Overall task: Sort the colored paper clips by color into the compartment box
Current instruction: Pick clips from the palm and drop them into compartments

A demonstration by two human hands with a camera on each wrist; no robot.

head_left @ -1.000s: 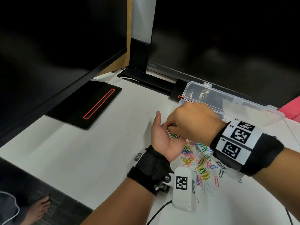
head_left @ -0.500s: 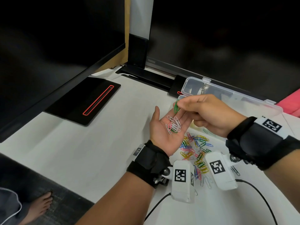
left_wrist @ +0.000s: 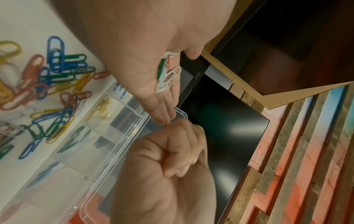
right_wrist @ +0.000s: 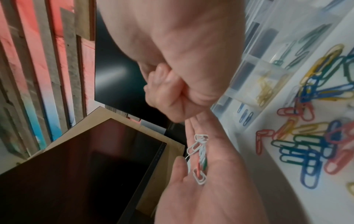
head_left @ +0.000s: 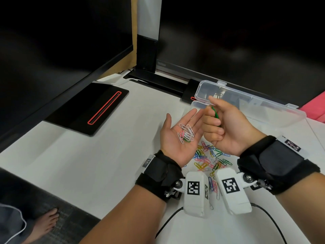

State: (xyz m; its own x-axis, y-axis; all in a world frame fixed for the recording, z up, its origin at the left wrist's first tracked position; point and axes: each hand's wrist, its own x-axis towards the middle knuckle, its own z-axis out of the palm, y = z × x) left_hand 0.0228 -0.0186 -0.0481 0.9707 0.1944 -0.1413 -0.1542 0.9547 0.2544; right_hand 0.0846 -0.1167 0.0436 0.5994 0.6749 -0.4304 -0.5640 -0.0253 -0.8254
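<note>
While the left hand (head_left: 177, 136) lies palm-up and flat at frame centre, cupping a small cluster of mostly white clips (head_left: 186, 133), the right hand (head_left: 228, 127) curls beside it, pinching a green paper clip (head_left: 215, 112) at its fingertips. Loose colored paper clips (head_left: 209, 159) lie heaped on the white tabletop (head_left: 88, 164) just below both hands. Along the upper right, the clear compartment box (head_left: 249, 103) stands open, lid raised against the monitor edge. Bare tabletop stretches left.
</note>
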